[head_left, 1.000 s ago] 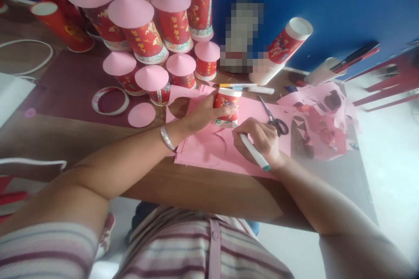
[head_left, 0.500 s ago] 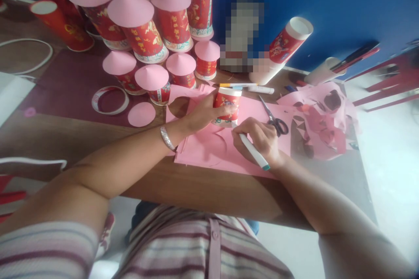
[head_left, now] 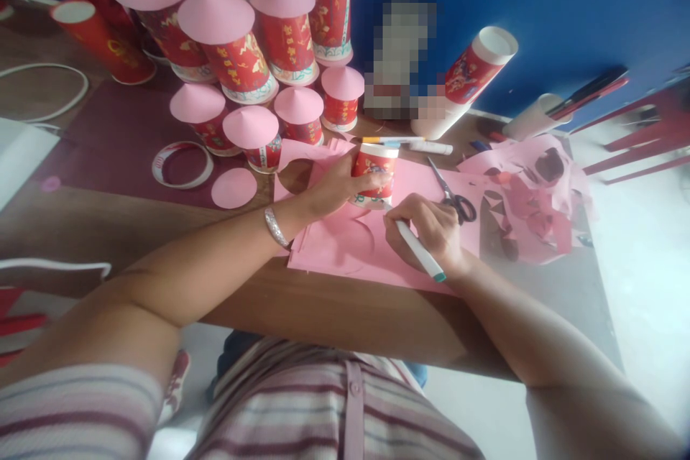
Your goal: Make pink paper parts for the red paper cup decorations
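My left hand (head_left: 334,187) is wrapped round a small red paper cup (head_left: 374,171) that stands on a sheet of pink paper (head_left: 345,244). My right hand (head_left: 431,230) pinches a white marker (head_left: 417,250) with a green end, its tip down at the cup's base on the paper. A curved pen line shows on the pink sheet near the cup. A silver bracelet (head_left: 274,228) is on my left wrist.
Several red cups with pink cone lids (head_left: 231,50) stand at the back left. A pink paper disc (head_left: 233,187) and a cut cup rim (head_left: 182,165) lie nearby. Scissors (head_left: 453,194), two pens (head_left: 410,142) and a heap of pink scraps (head_left: 528,201) lie to the right. A blue wall is behind.
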A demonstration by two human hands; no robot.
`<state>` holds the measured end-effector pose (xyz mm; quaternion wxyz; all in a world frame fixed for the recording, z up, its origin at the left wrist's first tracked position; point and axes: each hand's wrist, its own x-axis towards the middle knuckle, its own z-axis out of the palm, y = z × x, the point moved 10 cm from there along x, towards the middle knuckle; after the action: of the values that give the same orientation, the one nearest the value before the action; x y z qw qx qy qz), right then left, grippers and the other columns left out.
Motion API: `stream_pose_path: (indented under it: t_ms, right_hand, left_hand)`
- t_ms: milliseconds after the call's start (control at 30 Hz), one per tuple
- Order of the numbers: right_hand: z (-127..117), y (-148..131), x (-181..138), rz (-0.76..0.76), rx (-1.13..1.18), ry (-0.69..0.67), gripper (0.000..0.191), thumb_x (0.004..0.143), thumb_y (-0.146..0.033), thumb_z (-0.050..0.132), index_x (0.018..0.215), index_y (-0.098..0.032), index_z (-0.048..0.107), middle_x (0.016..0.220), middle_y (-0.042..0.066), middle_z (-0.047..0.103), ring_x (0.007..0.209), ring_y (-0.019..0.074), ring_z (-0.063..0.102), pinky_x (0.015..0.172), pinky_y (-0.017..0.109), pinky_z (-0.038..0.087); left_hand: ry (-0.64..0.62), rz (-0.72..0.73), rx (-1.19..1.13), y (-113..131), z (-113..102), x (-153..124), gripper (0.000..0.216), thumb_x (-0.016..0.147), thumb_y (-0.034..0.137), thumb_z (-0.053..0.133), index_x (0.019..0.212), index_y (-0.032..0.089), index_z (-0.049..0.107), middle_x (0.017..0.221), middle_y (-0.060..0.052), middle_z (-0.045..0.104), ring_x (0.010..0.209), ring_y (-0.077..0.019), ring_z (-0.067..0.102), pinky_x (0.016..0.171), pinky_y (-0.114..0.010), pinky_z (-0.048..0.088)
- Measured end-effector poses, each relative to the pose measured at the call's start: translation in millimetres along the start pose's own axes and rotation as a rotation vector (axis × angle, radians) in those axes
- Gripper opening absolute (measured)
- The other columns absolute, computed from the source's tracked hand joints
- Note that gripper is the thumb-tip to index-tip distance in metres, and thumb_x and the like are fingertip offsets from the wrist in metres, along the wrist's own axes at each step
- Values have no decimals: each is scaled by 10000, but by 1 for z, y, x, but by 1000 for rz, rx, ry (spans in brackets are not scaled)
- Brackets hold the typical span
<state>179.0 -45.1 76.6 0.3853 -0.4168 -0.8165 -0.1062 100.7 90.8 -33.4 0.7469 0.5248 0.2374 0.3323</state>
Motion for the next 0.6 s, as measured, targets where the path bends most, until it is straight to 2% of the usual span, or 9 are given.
stream_pose_path:
  t_ms: [233, 600]
  right_hand:
    - [1, -2, -1, -12, 0, -17, 261, 999, -21, 622, 963, -272, 560, 729, -67, 643, 556, 108, 564, 511, 254, 431]
    - [3, -2, -1, 4, 50, -10, 270, 970, -5, 644, 968, -269, 587, 728, -79, 622, 555, 102, 542, 525, 247, 427]
  left_hand:
    - [-3, 20, 2, 4, 2, -1, 523, 816, 482, 1002, 1100, 208, 659, 1019, -34, 798, 883, -162, 775, 788, -273, 634]
    - [-1, 13, 2, 1, 0, -1, 522, 827, 464, 1001, 1161, 212, 690, 1072, -49, 810, 932, -174, 774, 814, -280, 638]
